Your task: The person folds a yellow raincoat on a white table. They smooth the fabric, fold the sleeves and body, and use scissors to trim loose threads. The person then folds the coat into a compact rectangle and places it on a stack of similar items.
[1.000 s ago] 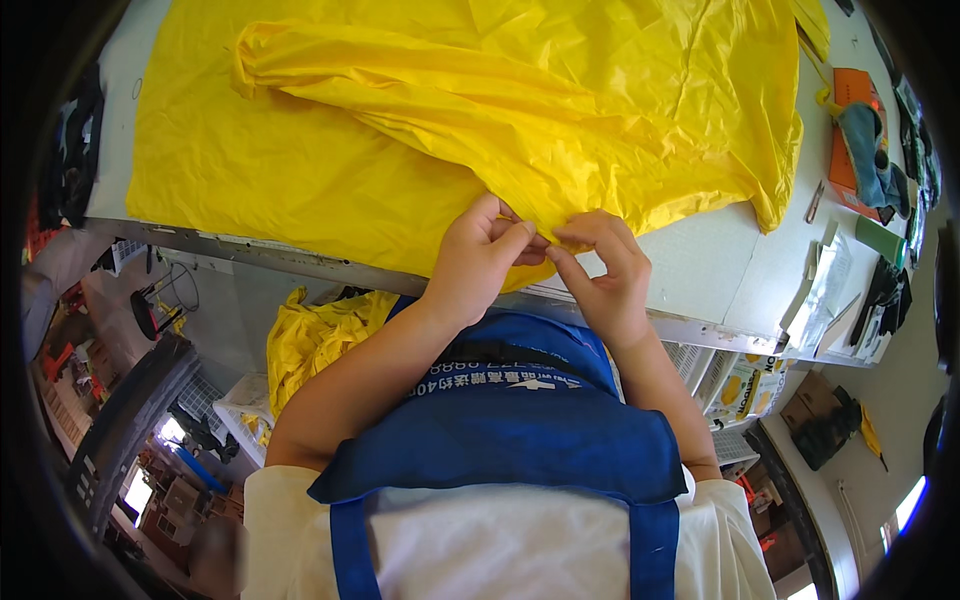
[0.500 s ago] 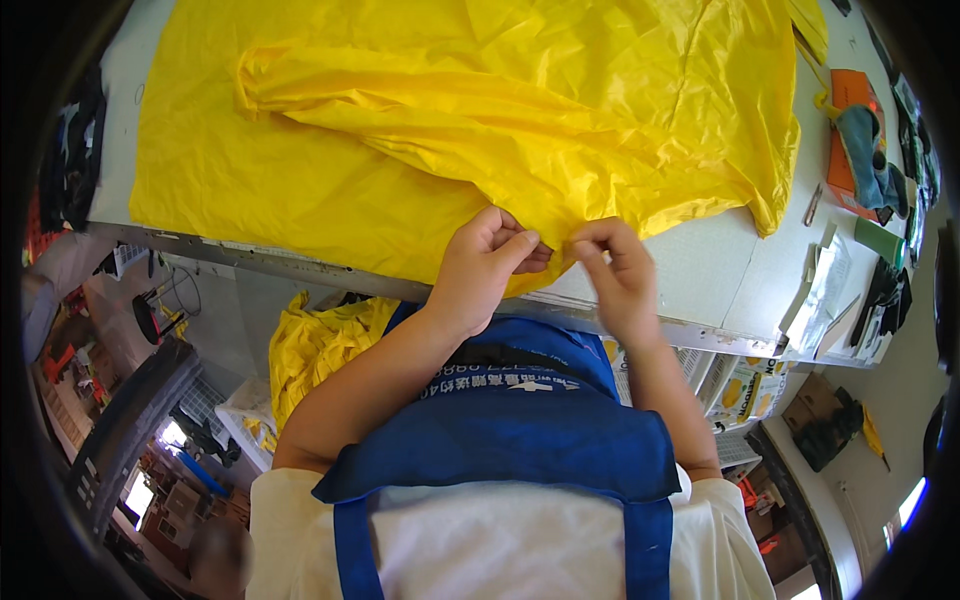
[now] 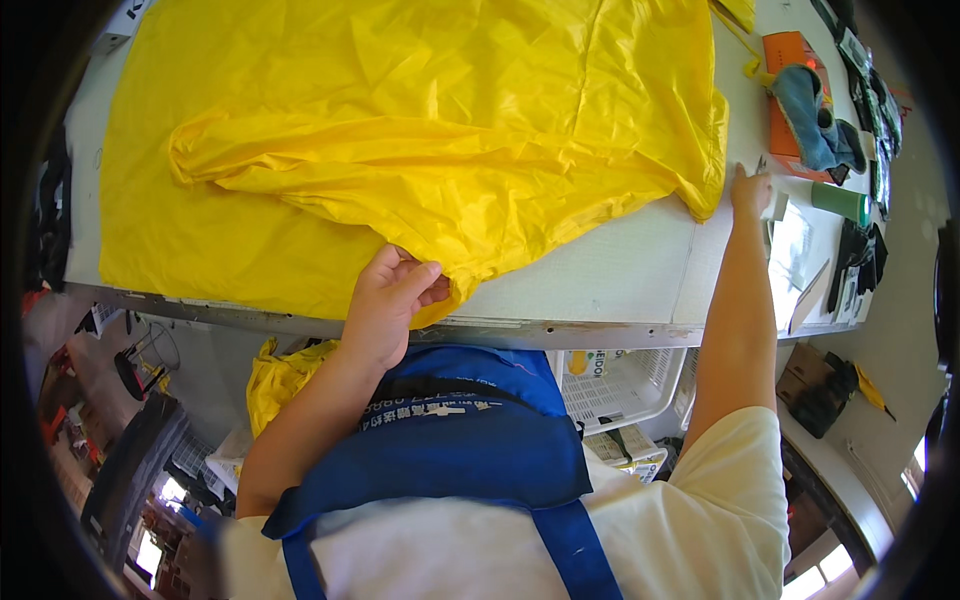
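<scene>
A large piece of thin yellow fabric [image 3: 330, 80], crumpled with a long folded part along its middle, spreads over the worktable. My left hand [image 3: 390, 300] is closed in a pinch on the fabric's near edge, above the front of the table. Far out to the right, my right hand [image 3: 750, 190] is closed on a small, slim metal tool [image 3: 762, 164]. Only the tool's tip shows past my fingers; the earlier view shows it as a narrow tool lying on the table.
At the right stand an orange box [image 3: 785, 50], a blue-grey cloth piece [image 3: 803, 115] and a green cylinder [image 3: 838, 202], near papers [image 3: 792, 250] and dark packets [image 3: 855, 255]. White plastic baskets [image 3: 625, 385] sit under the table edge. More yellow fabric [image 3: 285, 385] hangs at my left.
My right hand has left the fabric edge and reached far right to the small metal tool. My left hand still pinches the fabric. The whole view has shifted.
</scene>
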Demonstrator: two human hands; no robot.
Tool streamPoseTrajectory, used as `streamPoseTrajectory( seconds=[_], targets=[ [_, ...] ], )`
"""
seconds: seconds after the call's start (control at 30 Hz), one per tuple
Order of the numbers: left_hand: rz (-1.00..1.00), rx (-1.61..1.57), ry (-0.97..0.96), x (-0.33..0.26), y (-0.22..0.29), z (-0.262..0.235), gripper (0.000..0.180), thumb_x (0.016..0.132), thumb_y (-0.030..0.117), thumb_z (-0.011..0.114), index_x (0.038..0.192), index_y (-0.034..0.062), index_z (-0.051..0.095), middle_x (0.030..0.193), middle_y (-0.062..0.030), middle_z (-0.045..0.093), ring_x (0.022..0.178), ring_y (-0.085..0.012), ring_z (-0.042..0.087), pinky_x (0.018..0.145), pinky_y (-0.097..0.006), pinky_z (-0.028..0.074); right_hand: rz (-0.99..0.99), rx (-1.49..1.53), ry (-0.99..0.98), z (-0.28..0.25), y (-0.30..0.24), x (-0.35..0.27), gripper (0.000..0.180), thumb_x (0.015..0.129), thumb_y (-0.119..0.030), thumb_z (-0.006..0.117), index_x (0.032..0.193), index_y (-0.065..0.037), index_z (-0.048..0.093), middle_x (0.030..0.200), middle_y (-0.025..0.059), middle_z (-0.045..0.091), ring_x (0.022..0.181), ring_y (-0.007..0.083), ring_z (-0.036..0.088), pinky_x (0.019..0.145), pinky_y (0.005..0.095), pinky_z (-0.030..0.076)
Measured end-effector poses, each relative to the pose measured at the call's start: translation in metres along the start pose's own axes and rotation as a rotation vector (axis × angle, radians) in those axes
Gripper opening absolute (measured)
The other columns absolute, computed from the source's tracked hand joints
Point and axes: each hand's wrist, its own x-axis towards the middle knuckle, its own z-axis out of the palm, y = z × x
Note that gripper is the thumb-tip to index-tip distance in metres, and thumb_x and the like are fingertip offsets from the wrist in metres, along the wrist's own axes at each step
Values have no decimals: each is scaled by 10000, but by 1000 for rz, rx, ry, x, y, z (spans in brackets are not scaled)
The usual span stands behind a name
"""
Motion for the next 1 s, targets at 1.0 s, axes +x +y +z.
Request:
streamPoseTrajectory(
  seconds=[1.0],
  targets=[
    [123, 69, -17, -7, 0, 0, 440, 914, 57, 563, 1301, 58, 353, 1018, -85, 625, 910, -150, 616, 786, -283, 523, -865, 968, -982, -186, -141, -353, 359, 783, -82, 724, 1135, -58, 661, 815, 109, 612, 703, 205, 591, 647, 289, 484]
  ],
)
